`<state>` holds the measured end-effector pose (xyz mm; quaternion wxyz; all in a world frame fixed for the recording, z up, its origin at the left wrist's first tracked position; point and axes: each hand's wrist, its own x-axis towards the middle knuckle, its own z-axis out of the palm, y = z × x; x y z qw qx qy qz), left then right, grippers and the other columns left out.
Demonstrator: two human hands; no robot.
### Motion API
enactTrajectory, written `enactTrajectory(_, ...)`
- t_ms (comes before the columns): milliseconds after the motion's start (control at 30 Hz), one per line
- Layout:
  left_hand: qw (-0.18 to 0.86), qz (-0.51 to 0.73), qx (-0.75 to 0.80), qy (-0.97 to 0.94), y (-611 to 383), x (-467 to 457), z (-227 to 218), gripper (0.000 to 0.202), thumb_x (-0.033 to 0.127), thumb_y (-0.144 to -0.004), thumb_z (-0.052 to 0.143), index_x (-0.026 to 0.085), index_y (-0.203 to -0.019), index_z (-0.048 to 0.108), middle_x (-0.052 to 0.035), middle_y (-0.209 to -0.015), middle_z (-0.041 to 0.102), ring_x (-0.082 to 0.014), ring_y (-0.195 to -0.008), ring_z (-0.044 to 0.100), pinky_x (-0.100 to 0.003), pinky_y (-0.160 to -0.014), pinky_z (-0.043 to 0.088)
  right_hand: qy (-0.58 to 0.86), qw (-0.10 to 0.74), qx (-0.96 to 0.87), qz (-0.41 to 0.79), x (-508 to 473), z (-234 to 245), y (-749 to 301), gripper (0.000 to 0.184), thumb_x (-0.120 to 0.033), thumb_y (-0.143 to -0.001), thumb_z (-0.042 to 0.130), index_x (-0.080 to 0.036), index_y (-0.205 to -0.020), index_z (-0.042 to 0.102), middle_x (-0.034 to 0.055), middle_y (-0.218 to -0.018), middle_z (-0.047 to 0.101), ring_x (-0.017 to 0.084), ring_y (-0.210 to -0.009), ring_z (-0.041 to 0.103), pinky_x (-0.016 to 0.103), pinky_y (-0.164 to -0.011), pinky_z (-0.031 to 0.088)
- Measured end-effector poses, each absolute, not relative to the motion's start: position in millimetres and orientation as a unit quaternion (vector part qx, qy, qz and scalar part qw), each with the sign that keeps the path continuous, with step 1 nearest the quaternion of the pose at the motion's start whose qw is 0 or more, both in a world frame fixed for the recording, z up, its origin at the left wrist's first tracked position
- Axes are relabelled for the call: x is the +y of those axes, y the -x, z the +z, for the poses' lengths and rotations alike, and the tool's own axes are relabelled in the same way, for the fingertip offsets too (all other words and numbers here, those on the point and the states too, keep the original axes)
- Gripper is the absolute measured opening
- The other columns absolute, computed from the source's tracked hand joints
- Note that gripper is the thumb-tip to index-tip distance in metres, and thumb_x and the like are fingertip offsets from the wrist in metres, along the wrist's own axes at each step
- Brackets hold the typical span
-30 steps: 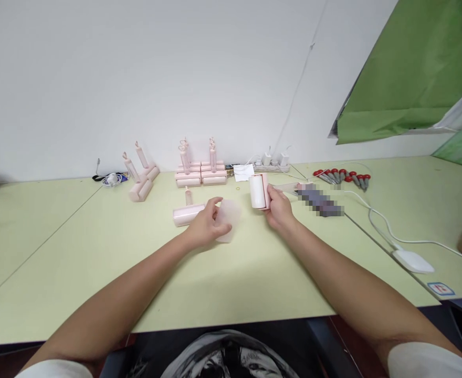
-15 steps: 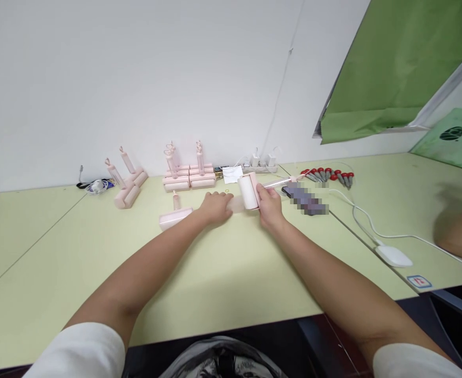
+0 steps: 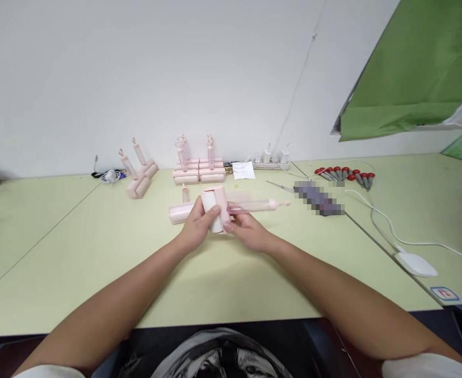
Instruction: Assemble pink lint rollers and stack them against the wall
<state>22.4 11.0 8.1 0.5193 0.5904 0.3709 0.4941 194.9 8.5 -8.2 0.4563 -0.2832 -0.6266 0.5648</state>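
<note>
Both hands hold a pink lint roller (image 3: 223, 205) just above the table, its white sticky roll facing up to the left. My left hand (image 3: 196, 227) is closed around the white roll, with the thumb pressed on its front. My right hand (image 3: 250, 230) grips the pink housing where it meets the handle. The clear handle (image 3: 254, 206) points right and ends in a pink loop. Behind my left hand, another lint roller (image 3: 179, 212) lies on the table, partly hidden. A faint translucent piece (image 3: 241, 196) shows on the table behind the handle.
Several pink lint rollers (image 3: 187, 177) stand handle-up near the wall, with more (image 3: 139, 185) farther left. A power strip (image 3: 270, 166), white paper (image 3: 243, 170), blurred phone (image 3: 319, 198), red-and-grey tools (image 3: 345, 175) and a corded white device (image 3: 416, 263) lie on the table (image 3: 97, 273).
The lint roller has come left and nearer to me in my right hand. My left hand has left the table beside the translucent piece and taken hold of the white roll. The view has shifted slightly.
</note>
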Motion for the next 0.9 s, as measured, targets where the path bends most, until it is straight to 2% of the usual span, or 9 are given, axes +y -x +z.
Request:
enactTrajectory(67,0.558,0.489,0.373,-0.557,-9.9,9.1,8.7,0.048,0.055,-0.082,0.061,0.02,-0.113,0.05,-0.0013,-0.088,0.06,-0.0158,-0.075,0.056,-0.026,-0.063,0.045,0.284,0.417,-0.67,0.545,8.1,-8.8,-199.4,0.043,-0.043,-0.081,0.073,-0.024,-0.118,0.065,0.0075,-0.133,0.059,0.023,-0.115,0.059,0.037,-0.097,0.048)
enactTrajectory(100,0.569,0.479,0.378,-0.551,-4.6,9.3,9.3,0.048,0.056,-0.082,0.061,0.02,-0.113,0.051,-0.0004,-0.085,0.059,-0.0148,-0.07,0.054,-0.025,-0.06,0.043,0.289,0.404,-0.672,0.549,9.8,-8.8,-202.0,0.041,-0.043,-0.08,0.073,-0.023,-0.116,0.066,0.0078,-0.127,0.062,0.022,-0.112,0.061,0.037,-0.095,0.049)
enactTrajectory(200,0.572,0.417,0.384,-0.593,5.1,10.9,12.8,0.051,0.055,-0.079,0.065,0.017,-0.112,0.056,-0.0009,-0.083,0.061,-0.0139,-0.067,0.054,-0.024,-0.058,0.04,0.304,0.425,-0.591,0.615,15.7,-7.6,-206.4,0.041,-0.051,-0.082,0.069,-0.021,-0.11,0.066,0.0062,-0.101,0.069,0.018,-0.086,0.066,0.034,-0.078,0.054)
enactTrajectory(300,0.56,0.342,0.362,-0.662,7.3,9.5,17.6,0.05,0.052,-0.078,0.068,0.015,-0.111,0.061,-0.004,-0.091,0.066,-0.0175,-0.076,0.059,-0.026,-0.064,0.044,0.302,0.462,-0.534,0.64,16.0,-4.8,-205.2,0.043,-0.056,-0.083,0.065,-0.022,-0.109,0.062,0.0019,-0.085,0.065,0.014,-0.069,0.062,0.029,-0.062,0.053)
enactTrajectory(400,0.569,0.288,0.344,-0.689,6.6,6.4,20.5,0.048,0.05,-0.08,0.066,0.015,-0.112,0.063,-0.007,-0.099,0.068,-0.0211,-0.084,0.063,-0.029,-0.068,0.046,0.311,0.459,-0.566,0.61,13.6,-3.5,-202.7,0.039,-0.048,-0.076,0.074,-0.021,-0.101,0.061,-0.0002,-0.086,0.06,0.012,-0.065,0.058,0.025,-0.054,0.05)
enactTrajectory(500,0.556,0.247,0.373,-0.7,7.1,6.2,19.3,0.046,0.049,-0.08,0.065,0.016,-0.111,0.063,-0.0065,-0.099,0.069,-0.021,-0.082,0.063,-0.028,-0.066,0.046,0.345,0.44,-0.587,0.585,15.6,-5.9,-202.6,0.033,-0.037,-0.071,0.077,-0.019,-0.092,0.059,-0.0018,-0.086,0.057,0.01,-0.061,0.055,0.023,-0.049,0.047)
enactTrajectory(733,0.412,0.154,0.417,-0.796,15.1,16.6,13.3,0.048,0.056,-0.081,0.06,0.02,-0.112,0.066,-0.0048,-0.101,0.068,-0.0237,-0.089,0.063,-0.03,-0.07,0.045,0.386,0.312,-0.554,0.668,23.1,-9.8,-207.3,0.034,-0.024,-0.061,0.08,-0.019,-0.082,0.053,-0.006,-0.066,0.055,0.01,-0.054,0.054,0.024,-0.046,0.049)
enactTrajectory(900,0.4,0.098,0.405,-0.816,23.2,21.5,18.6,0.048,0.06,-0.082,0.058,0.02,-0.108,0.065,-0.0047,-0.1,0.067,-0.022,-0.084,0.062,-0.028,-0.064,0.041,0.376,0.304,-0.511,0.711,17.8,-5.2,-201.5,0.035,-0.017,-0.057,0.08,-0.018,-0.076,0.051,-0.007,-0.063,0.056,0.008,-0.054,0.056,0.023,-0.053,0.052)
